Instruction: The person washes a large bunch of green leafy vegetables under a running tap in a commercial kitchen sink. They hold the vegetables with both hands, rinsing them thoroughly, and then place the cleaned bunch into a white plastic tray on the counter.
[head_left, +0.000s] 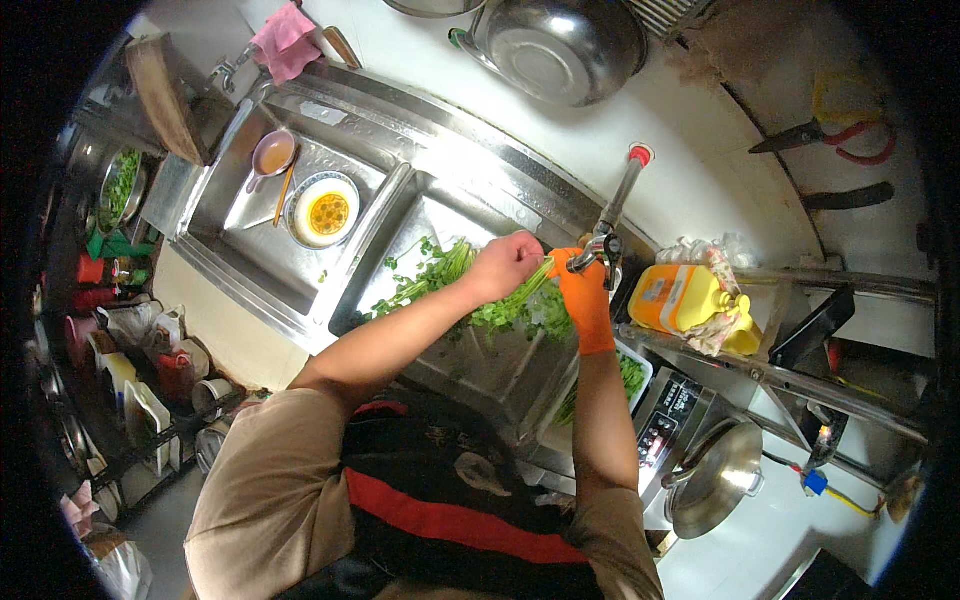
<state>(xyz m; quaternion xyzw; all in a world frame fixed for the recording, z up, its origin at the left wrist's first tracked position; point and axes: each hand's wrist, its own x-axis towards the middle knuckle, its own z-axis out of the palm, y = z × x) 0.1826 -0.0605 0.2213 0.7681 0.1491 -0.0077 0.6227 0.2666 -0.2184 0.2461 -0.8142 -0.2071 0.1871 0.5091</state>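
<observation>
My left hand (511, 262) is bare, its fingers curled and the fingertips at the pale stem ends beside my right hand; whether it pinches a stem I cannot tell. My right hand (583, 289), in an orange rubber glove, grips stems of leafy green herbs (510, 313) just below the metal faucet (600, 251). The herbs spread under my left wrist, over the right basin of a stainless steel sink (405, 225). More greens lie in a white plastic container (640, 386), partly hidden behind my right forearm.
The left basin holds a bowl with orange liquid (328, 214), a small purple cup (274, 154) and chopsticks (285, 187). Yellow jugs (675, 300) stand right of the faucet. A wok (566, 49) hangs on the wall; a metal lid (718, 480) is at lower right.
</observation>
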